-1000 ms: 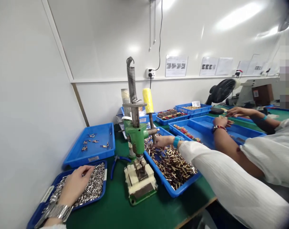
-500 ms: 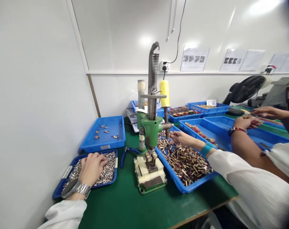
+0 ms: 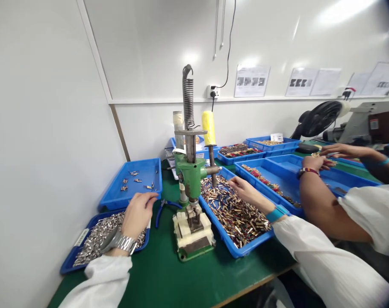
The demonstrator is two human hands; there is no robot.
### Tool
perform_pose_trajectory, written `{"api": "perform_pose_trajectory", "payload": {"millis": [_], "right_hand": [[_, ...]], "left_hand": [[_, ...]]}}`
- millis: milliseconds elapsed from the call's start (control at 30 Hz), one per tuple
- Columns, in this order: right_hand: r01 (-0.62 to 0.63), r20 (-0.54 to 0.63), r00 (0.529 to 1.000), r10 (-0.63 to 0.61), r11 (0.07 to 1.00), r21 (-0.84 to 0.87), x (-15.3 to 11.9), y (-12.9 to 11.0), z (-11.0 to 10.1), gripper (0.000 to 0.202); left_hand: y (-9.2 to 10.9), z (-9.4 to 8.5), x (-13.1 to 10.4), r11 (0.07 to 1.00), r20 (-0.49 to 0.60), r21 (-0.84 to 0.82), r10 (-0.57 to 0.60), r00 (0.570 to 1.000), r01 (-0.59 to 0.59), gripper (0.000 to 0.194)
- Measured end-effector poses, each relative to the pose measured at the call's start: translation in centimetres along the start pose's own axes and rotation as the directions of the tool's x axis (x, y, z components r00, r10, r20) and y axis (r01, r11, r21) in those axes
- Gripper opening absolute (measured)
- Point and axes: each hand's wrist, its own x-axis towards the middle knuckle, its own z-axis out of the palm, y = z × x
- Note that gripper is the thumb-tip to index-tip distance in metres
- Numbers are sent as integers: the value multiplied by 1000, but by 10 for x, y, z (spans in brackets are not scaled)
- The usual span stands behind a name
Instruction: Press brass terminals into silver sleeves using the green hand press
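Observation:
My left hand (image 3: 139,214), with a metal-banded watch at its wrist, is raised over the right side of a shallow tray (image 3: 64,266) of small silver metal sleeves (image 3: 100,233). Its thumb and forefinger are pinched together; whatever lies between them is too small to make out. My right hand (image 3: 244,191) hovers at the far part of a blue tray (image 3: 239,251) full of brass-coloured connector pins (image 3: 246,220). Those fingers are closed too, their tips hiding what they may hold. Between both hands stands a green hand press (image 3: 192,179) with a yellow-wrapped lever (image 3: 209,129).
Blue-handled pliers (image 3: 159,214) lie left of the press. Behind them a blue tray (image 3: 109,196) holds several loose pins. On the right, a co-worker's hands (image 3: 319,159) handle small parts above a divided blue tray (image 3: 286,177). A black fan (image 3: 319,119) stands farther back.
My left hand has lifted out of the silver sleeves and moved right toward the press, fingers now pinched. My right hand stays by the brass pins. The whole view has shifted slightly.

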Motion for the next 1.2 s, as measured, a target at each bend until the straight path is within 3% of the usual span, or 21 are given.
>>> {"api": "perform_pose_trajectory", "payload": {"millis": [100, 200, 267, 333, 500, 567, 667, 767, 867, 933, 1033, 1200], "right_hand": [[-35, -28, 999, 38, 993, 111, 0, -4, -2, 45], [-211, 58, 977, 203, 937, 277, -6, 0, -5, 49], [-289, 103, 957, 270, 902, 321, -17, -2, -1, 51], [-306, 117, 952, 282, 890, 339, -36, -14, 12, 53], [-242, 149, 970, 192, 788, 566, -85, -83, 78, 52], [-212, 68, 972, 225, 714, 667, -93, -107, 109, 50], [-175, -83, 934, 349, 645, 744, -93, -123, 146, 50], [-134, -151, 910, 386, 619, 774, -93, -123, 162, 48], [-122, -154, 911, 383, 607, 785, -94, -122, 163, 45], [-134, -145, 910, 389, 608, 783, -94, -122, 160, 44], [-147, -132, 915, 380, 620, 771, -92, -121, 157, 45], [-108, -175, 929, 327, 691, 715, -96, -111, 161, 42]], "left_hand": [[28, 28, 6, 949, 21, -300, -92, 996, 94, 27], [49, 51, 5, 783, 139, -589, -145, 980, 200, 26], [57, 59, 1, 736, 172, -645, -120, 978, 204, 24], [60, 62, -4, 763, 149, -625, -86, 985, 162, 21], [57, 60, -11, 837, 46, -539, -85, 995, 96, 14], [56, 61, -13, 847, 37, -521, -96, 995, 101, 15], [56, 62, -15, 808, 82, -576, -90, 993, 121, 15], [61, 59, -17, 638, 227, -735, -84, 970, 227, 16], [67, 54, -18, 381, 412, -833, -56, 910, 401, 25], [70, 52, -19, 264, 484, -841, -22, 875, 472, 31], [72, 52, -18, 186, 538, -829, 8, 843, 527, 34], [71, 57, -18, 141, 594, -796, -7, 805, 589, 33]]}}
